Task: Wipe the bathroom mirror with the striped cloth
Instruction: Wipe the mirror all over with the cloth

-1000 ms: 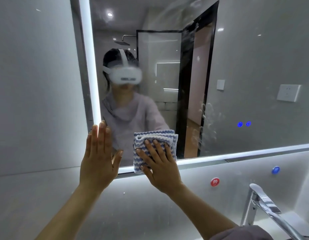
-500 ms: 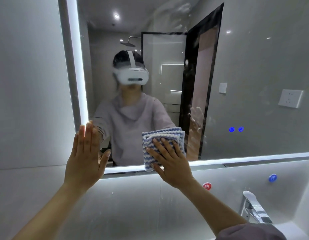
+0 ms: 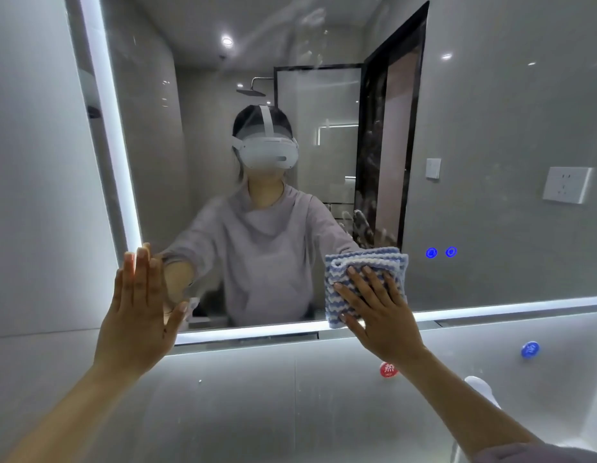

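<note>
Flat and spread, the right hand (image 3: 380,315) presses the striped cloth (image 3: 360,282) against the mirror (image 3: 491,145); its fingers lie straight over the fabric rather than curling round it. That folded blue-and-white cloth sits near the mirror's lower edge, right of the middle, its bottom corner overlapping the lit strip (image 3: 257,330) that runs along the bottom of the glass. Most of the cloth shows above and to the left of the fingers, while the palm covers its lower right part. Two small blue lights (image 3: 441,252) glow on the glass just right of the cloth's upper corner.

Far to the left, the left hand (image 3: 140,309) rests open against the mirror's lower left corner, fingers straight and together, thumb out to the right, holding nothing. Smears cloud the glass above the cloth, though the blur makes it hard to tell whether they are water or residue. Below the mirror, on the grey wall, a red round sticker (image 3: 388,369) sits near the right wrist and a blue one (image 3: 530,349) further right.
</note>
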The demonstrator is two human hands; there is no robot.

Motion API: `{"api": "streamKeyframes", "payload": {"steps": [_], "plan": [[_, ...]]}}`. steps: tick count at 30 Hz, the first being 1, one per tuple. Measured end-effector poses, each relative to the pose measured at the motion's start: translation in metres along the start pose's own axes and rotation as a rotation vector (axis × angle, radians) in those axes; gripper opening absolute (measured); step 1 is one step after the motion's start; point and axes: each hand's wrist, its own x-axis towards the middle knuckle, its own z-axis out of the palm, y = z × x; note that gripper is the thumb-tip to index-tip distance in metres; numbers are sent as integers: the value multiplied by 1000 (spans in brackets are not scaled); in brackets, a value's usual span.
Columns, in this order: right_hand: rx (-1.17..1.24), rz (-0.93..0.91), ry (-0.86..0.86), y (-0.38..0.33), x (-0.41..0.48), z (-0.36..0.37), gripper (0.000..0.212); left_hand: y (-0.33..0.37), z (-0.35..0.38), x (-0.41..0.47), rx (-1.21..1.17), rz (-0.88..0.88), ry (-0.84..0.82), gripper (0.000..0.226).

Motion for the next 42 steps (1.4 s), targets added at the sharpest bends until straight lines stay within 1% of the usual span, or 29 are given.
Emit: {"api": "streamKeyframes", "payload": {"steps": [3, 7, 9, 11, 15, 22, 25, 30, 34, 37, 42], "plan": [[-7, 3, -5, 20, -9, -1, 51, -4, 6, 0, 20, 3, 15, 81], [-10, -3, 11, 38, -16, -1, 51, -6, 9, -1, 45, 1, -6, 82], [-3, 22, 33, 44, -21, 1, 52, -6, 9, -1, 50, -8, -15, 82], [25, 85, 63, 48, -27, 2, 54, -5, 7, -1, 60, -15, -18, 82], [111, 278, 97, 40, -29, 4, 57, -1, 2, -1, 53, -20, -9, 82], [143, 360, 108, 16, -7, 0, 62, 0, 0, -1, 38, -29, -39, 82], [141, 313, 118, -4, 19, -6, 59, -1, 1, -1, 32, -28, -39, 81], [147, 222, 69, -44, 61, -16, 58, -2, 2, -2, -1, -27, -32, 81], [109, 59, 48, -76, 89, -24, 58, 1, -1, -1, -52, -13, 9, 79], [92, -36, 52, -99, 105, -30, 55, 1, -2, 0, -75, -23, 7, 80], [54, -100, 73, -100, 109, -31, 54, 2, -3, 0, -88, -15, 11, 80]]}}
